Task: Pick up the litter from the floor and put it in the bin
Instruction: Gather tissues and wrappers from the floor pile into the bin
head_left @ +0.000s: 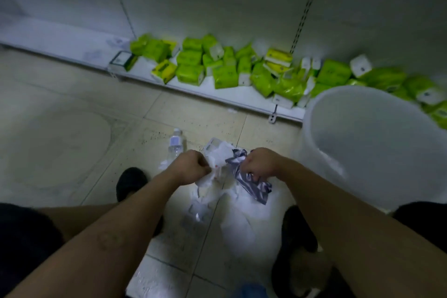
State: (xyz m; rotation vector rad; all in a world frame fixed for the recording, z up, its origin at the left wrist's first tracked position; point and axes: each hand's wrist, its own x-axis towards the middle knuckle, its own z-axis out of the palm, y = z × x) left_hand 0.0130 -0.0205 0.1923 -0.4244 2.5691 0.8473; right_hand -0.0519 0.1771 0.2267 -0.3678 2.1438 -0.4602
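We crouch over the tiled floor (72,94), both fists closed on litter. Our left hand (191,167) grips crumpled white paper (217,152), soft and creased, bunched above the fist and trailing below it. Our right hand (260,163) clenches a shiny grey plastic wrapper (251,184), wrinkled and hanging down. More white paper (244,215) lies spread on the floor beneath, a clear plastic bottle (176,144) on its side just beyond. The white bin (377,152) stands near on the right, by a low shelf of green packets (225,72).
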